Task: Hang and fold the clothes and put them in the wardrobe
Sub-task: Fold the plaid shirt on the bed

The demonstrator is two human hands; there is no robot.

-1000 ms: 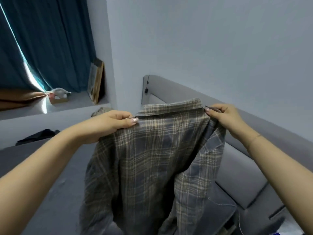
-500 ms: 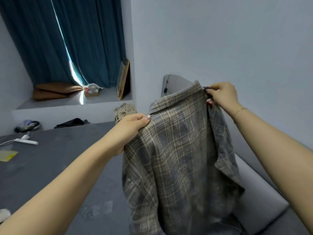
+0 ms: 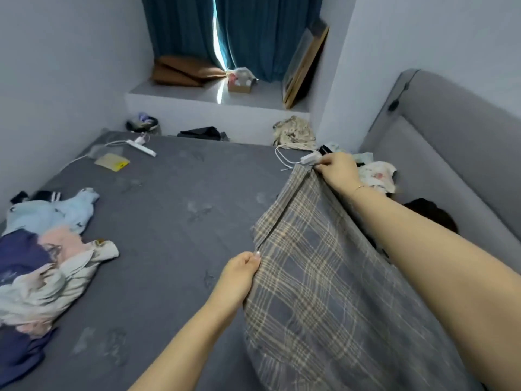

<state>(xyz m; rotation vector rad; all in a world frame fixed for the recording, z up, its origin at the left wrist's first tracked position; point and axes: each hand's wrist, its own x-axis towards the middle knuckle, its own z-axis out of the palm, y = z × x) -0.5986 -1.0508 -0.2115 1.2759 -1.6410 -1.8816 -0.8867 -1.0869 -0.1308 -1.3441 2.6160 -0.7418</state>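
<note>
A grey-and-beige plaid shirt [image 3: 318, 283] is stretched out low over the right side of the grey bed [image 3: 180, 221]. My left hand [image 3: 241, 273] pinches one shoulder of it near the collar, at the near side. My right hand [image 3: 337, 169] pinches the other shoulder farther away, close to the headboard. The collar edge runs between the two hands, and the body of the shirt drapes down toward me. A heap of mixed clothes [image 3: 42, 258] lies on the bed's left side.
A padded grey headboard [image 3: 451, 153] bounds the right. Floral clothes [image 3: 377, 173] and a dark garment [image 3: 428, 213] lie by it. A white power strip [image 3: 143, 148], a yellow packet [image 3: 112, 162] and a charger cable [image 3: 293, 159] are on the bed. A window ledge with teal curtains [image 3: 220, 88] stands behind.
The shirt was held up upright in front of the wall; both hands have lowered it over the bed, and my view has swung down and left over the mattress.
</note>
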